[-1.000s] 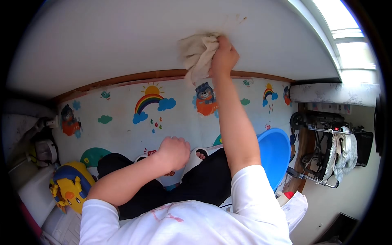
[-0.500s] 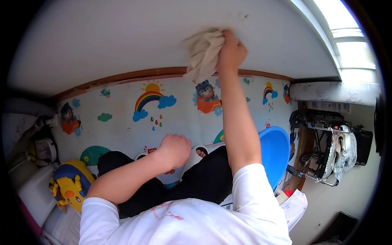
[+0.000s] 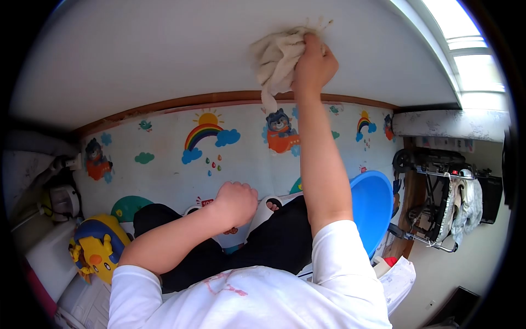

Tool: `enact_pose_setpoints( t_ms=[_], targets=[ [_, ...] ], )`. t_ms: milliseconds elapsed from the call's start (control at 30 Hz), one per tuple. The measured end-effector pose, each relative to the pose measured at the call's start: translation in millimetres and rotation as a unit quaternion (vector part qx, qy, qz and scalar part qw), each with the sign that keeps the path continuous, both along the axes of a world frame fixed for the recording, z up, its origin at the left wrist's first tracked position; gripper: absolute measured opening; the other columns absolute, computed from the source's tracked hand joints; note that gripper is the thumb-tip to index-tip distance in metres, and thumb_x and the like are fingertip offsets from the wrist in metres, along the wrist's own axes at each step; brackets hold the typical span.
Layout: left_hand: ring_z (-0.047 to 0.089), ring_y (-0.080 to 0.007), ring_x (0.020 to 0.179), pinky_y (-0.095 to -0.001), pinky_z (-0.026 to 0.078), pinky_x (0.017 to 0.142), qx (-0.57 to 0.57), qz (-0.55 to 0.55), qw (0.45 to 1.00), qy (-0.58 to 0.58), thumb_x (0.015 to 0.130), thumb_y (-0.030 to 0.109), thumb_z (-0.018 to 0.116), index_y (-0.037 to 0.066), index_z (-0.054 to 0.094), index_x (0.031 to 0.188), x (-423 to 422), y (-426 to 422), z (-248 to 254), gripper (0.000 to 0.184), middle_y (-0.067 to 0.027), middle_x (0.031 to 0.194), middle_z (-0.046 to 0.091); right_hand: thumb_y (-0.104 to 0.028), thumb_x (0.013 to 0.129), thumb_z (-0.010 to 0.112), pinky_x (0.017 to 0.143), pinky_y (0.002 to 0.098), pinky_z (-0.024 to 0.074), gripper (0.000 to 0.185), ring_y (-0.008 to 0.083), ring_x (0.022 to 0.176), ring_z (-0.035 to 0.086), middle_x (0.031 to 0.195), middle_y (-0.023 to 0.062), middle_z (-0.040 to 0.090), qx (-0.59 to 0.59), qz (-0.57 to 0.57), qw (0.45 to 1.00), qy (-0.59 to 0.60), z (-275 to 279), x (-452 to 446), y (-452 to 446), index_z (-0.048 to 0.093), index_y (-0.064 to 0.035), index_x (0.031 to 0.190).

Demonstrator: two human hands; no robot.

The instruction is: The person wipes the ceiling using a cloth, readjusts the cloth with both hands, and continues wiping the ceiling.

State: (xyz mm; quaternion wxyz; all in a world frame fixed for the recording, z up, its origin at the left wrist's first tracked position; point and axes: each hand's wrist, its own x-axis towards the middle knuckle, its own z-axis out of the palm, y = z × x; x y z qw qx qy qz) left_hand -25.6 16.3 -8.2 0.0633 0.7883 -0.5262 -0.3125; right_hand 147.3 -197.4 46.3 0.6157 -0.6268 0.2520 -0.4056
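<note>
My right hand [image 3: 316,64] is stretched far up and grips a crumpled cream cloth [image 3: 278,57]. The cloth lies against the plain white wall [image 3: 164,60], and one corner of it hangs down over the brown trim. Small brownish marks [image 3: 323,23] show on the wall just above my fingers. Bent in front of my body, my left hand [image 3: 236,202] is curled into a fist above my legs. Nothing sticks out of that fist, and it touches neither the cloth nor the wall.
A brown wooden strip [image 3: 213,98] edges the wall above a panel printed with rainbows [image 3: 204,134]. To the right are a blue basin [image 3: 372,208] and a folded metal-framed cart [image 3: 438,192]. A yellow duck-faced toy seat [image 3: 98,247] stands at the left. Bright window panes [image 3: 476,71] are at upper right.
My right hand has moved the cloth slightly up and right along the wall, and more of the marks show above it. My left fist has barely moved.
</note>
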Motion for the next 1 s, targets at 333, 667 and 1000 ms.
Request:
enact_pose_setpoints(
  t_ms=[333,667,1000],
  targets=[
    [0.065,-0.0294,0.079,-0.0425,0.051,0.068,-0.015,0.008,1.000,-0.003,0.087,0.031,0.059,0.001,0.063,0.090,-0.3,-0.3,-2.3,0.030,-0.0132,0.084,0.064,-0.023,0.076,0.065,0.064,0.0377,0.0447,0.033,0.0193,0.062,0.049,0.062,0.0104,0.059,0.009,0.023,1.000,0.018,-1.7,-1.2,2.3,0.061,0.0091,0.070],
    [0.065,-0.0290,0.079,-0.0420,0.051,0.068,-0.009,0.007,1.000,0.000,0.087,0.030,0.058,0.001,0.063,0.089,-1.2,2.1,-1.0,0.029,-0.0128,0.084,0.064,-0.022,0.075,0.065,0.061,0.0352,0.0438,0.032,0.0163,0.061,0.048,0.063,0.0102,0.058,0.026,-0.004,1.000,0.008,-18.2,-1.1,1.3,0.060,0.0084,0.067],
    [0.065,-0.0308,0.082,-0.0432,0.051,0.072,-0.013,0.020,0.999,0.032,0.088,0.029,0.058,0.000,0.063,0.092,2.0,3.6,-3.5,0.029,-0.0141,0.086,0.064,-0.018,0.077,0.065,0.061,0.0340,0.0440,0.028,0.0174,0.061,0.048,0.068,0.0082,0.060,0.117,0.027,0.992,-0.024,-7.8,-3.2,-7.9,0.060,0.0088,0.070]
  ],
)
